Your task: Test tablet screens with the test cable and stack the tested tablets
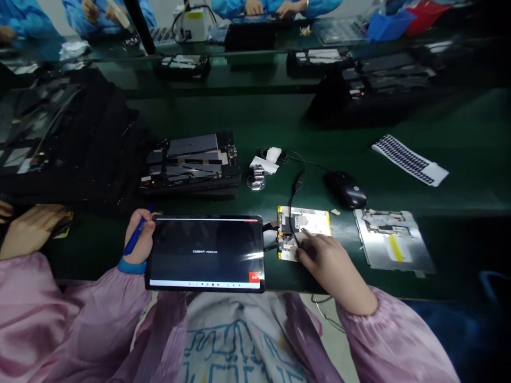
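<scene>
My left hand (139,236) grips the left edge of a lit screen panel (205,260), with a blue pen (134,238) also held between its fingers. The panel shows a black page with a line of small text and a red button at lower right. Short dark flex cables (270,227) run from its right edge to a board assembly with yellow tape (324,219). Over that assembly, my right hand (331,266) pinches the end of a black cable (291,205); the fingertips partly hide where it meets the board.
A black mouse (345,190), a metal plate with a board (393,242) and a sticker strip (411,159) lie to the right. Stacked device housings (191,159) stand behind the screen, more at far left. A co-worker's hand (34,226) is at left; others in blue sleeves work opposite.
</scene>
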Action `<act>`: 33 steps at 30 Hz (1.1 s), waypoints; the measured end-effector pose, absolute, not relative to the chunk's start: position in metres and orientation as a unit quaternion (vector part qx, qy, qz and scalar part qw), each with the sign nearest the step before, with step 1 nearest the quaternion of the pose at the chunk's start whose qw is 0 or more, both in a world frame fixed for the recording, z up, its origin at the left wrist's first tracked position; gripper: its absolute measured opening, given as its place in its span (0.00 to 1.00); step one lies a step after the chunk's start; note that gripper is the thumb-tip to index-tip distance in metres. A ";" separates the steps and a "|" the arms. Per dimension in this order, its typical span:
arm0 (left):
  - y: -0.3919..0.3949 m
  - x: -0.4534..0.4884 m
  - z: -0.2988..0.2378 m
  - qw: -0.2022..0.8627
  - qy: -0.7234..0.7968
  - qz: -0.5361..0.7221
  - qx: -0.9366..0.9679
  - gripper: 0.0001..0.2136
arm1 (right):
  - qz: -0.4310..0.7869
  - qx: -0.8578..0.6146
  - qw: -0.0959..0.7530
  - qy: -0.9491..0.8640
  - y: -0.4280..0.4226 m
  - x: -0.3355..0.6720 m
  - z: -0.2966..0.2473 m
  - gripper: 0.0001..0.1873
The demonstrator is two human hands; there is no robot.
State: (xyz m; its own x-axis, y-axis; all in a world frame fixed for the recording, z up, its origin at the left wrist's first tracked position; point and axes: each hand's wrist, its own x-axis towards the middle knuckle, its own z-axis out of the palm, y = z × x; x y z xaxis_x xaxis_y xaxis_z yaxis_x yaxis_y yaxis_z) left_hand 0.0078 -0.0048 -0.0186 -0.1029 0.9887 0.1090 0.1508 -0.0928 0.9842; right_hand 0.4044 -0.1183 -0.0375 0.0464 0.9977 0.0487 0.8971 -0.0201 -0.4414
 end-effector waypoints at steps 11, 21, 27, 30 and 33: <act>-0.001 0.010 -0.015 0.353 0.571 0.499 0.548 0.25 | 0.593 -0.535 0.471 -0.374 -0.112 0.360 -0.024 0.18; 0.000 0.010 -0.013 0.323 0.585 0.481 0.567 0.26 | 0.633 -0.496 0.498 -0.324 -0.100 0.354 -0.033 0.19; -0.001 0.014 -0.010 0.345 0.561 0.478 0.581 0.23 | 0.623 -0.505 0.506 -0.317 -0.102 0.352 -0.038 0.19; -0.001 0.015 -0.009 0.344 0.558 0.484 0.580 0.23 | 0.627 -0.498 0.503 -0.324 -0.103 0.352 -0.039 0.20; -0.002 0.014 -0.010 0.349 0.557 0.487 0.575 0.22 | 0.630 -0.493 0.497 -0.336 -0.104 0.352 -0.039 0.20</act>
State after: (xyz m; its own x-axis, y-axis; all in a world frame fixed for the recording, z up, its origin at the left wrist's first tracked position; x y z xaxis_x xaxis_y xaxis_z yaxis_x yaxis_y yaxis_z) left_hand 0.0140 -0.0018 -0.0102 -0.0941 0.9806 0.1721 0.3006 -0.1368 0.9439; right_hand 0.3516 -0.1040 -0.0393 -0.0194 0.9575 -0.2876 -0.2955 -0.2803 -0.9133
